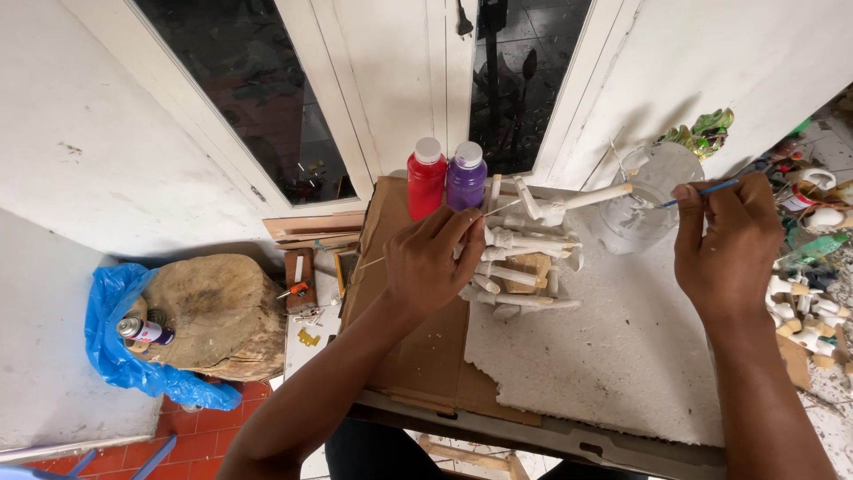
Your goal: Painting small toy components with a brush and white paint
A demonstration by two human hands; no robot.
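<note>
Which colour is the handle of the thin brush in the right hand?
Blue; the thin paintbrush handle shows best in the head view.

red bottle | purple bottle | spray can on blue bag | stump

Two bottles behind figurines on foam board; jar right; cardboard left.
</note>
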